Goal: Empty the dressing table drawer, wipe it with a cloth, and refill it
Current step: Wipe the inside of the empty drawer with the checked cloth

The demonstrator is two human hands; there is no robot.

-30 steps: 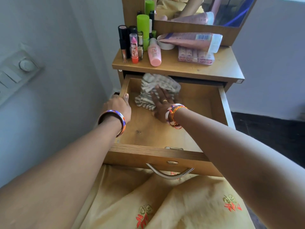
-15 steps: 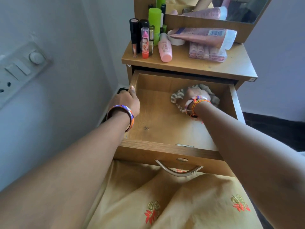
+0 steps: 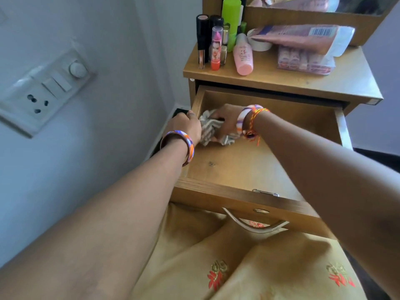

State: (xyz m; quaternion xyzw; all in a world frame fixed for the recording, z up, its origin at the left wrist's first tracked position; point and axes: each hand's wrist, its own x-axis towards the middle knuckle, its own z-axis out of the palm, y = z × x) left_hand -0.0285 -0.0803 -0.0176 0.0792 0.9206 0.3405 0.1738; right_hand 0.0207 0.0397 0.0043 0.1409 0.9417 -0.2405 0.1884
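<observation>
The wooden drawer [image 3: 242, 191] of the dressing table is pulled out, with nothing on its floor but the cloth. My right hand [image 3: 227, 121] presses a striped grey-and-white cloth [image 3: 208, 128] against the floor in the drawer's back left corner. My left hand [image 3: 184, 126] grips the drawer's left side wall, right next to the cloth. On the tabletop [image 3: 324, 83] stand several cosmetics: lipsticks [image 3: 216, 46], a pink bottle [image 3: 243, 57], a green can [image 3: 231, 14], a big pink tube [image 3: 303, 37] and a packet [image 3: 303, 61].
A wall with a switch and socket plate [image 3: 43, 92] runs close along the left. A mirror frame [image 3: 303, 18] rises behind the cosmetics. The drawer's metal handle [image 3: 253, 226] hangs above my lap in yellow embroidered fabric [image 3: 238, 267].
My right hand has swept the cloth from the drawer's back right across to the back left corner. My left hand has stayed on the left side wall.
</observation>
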